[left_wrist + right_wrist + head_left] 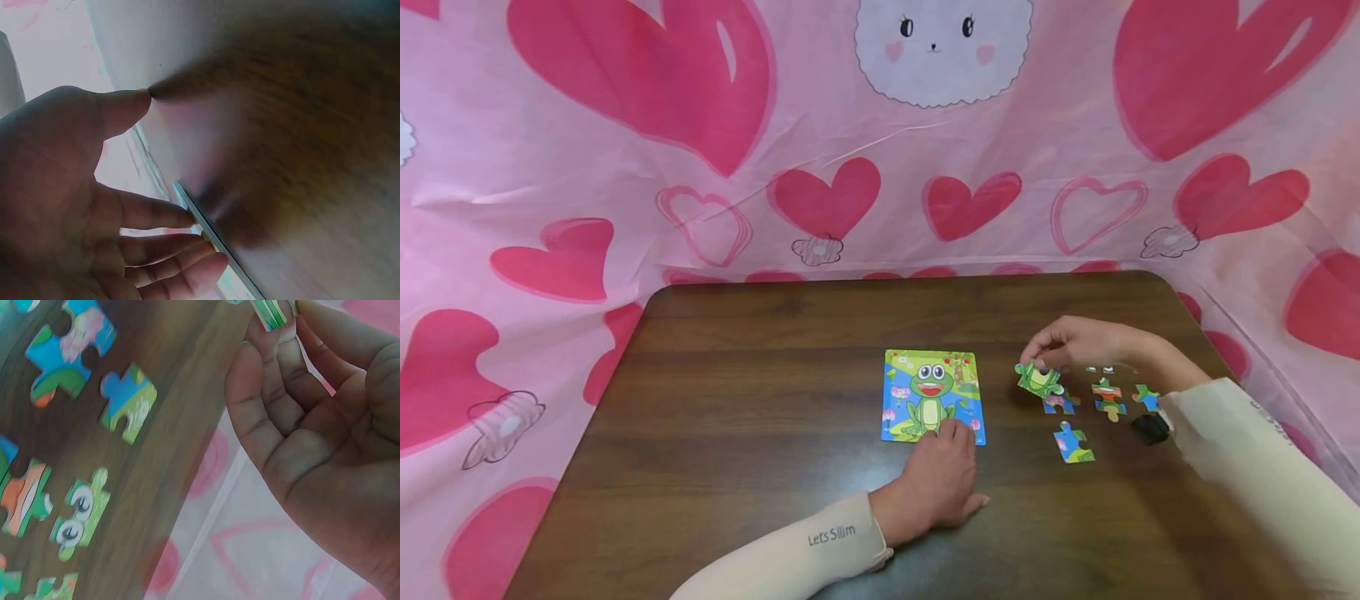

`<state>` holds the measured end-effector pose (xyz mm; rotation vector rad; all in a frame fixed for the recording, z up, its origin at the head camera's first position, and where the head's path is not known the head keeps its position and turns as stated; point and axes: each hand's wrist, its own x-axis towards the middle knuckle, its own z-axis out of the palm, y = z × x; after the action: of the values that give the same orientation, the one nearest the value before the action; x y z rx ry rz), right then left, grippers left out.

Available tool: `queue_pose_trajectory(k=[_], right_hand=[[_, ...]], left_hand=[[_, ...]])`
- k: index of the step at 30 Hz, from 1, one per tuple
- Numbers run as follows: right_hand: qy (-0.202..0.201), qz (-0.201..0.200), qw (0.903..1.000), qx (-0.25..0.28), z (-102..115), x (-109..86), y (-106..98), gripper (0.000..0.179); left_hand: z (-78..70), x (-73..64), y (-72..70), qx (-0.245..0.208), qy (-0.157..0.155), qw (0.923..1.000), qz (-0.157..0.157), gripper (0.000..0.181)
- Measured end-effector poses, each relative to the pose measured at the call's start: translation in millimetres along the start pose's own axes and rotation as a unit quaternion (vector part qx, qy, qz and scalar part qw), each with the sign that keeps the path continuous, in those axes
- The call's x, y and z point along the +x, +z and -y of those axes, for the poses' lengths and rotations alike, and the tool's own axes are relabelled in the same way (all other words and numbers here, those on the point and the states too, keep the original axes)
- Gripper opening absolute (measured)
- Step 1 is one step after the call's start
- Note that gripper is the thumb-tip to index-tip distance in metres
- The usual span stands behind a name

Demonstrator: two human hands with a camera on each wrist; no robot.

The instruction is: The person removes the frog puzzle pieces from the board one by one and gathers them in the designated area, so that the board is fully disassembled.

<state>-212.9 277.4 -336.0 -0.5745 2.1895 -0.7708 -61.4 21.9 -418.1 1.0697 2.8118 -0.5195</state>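
A square frog picture board (931, 379) lies flat near the table's middle. Over its lower right edge rests my left hand (934, 479); the left wrist view shows loosely bent fingers touching the board's edge (219, 244), thumb apart from it. To the right, my right hand (1084, 340) pinches a green frog jigsaw piece (1037, 380) between thumb and fingers, tilted over a blue-and-pink piece (1060, 405). In the right wrist view, only a bit of the held piece (270, 314) shows at the fingertips.
Several loose jigsaw pieces lie right of the board, among them a mouth piece (1107, 398), an eyes piece (80, 515) and a blue-green corner piece (1073, 444). A small black object (1150, 428) shows by the right cuff. Pink heart-printed cloth (820, 125) hangs behind the wooden table (745, 400).
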Motion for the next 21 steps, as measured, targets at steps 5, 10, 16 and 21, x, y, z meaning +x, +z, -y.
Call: queue_pose_trajectory(k=[5, 10, 16, 21], right_hand=[[0.003, -0.014, 0.9996, 0.026, -17, -20.1, -5, 0.025], [0.015, -0.012, 0.9989, 0.043, -34, -39.2, -6, 0.026], [0.03, -0.007, 0.9975, 0.063, -59, -57.9, -5, 0.027], [0.03, -0.005, 0.9977, 0.061, -77, -64.6, 1, 0.021]], left_hand=[[1.4, -0.8, 0.3, -0.004, 0.001, 1.0, -0.008, 0.087], [1.8, -1.7, 1.4, 0.004, 0.003, 0.9998, -0.021, 0.085], [3.1, -0.7, 2.5, 0.008, 0.008, 0.9996, -0.025, 0.084], [4.0, -0.3, 2.8, -0.003, 0.007, 0.9998, -0.017, 0.084]])
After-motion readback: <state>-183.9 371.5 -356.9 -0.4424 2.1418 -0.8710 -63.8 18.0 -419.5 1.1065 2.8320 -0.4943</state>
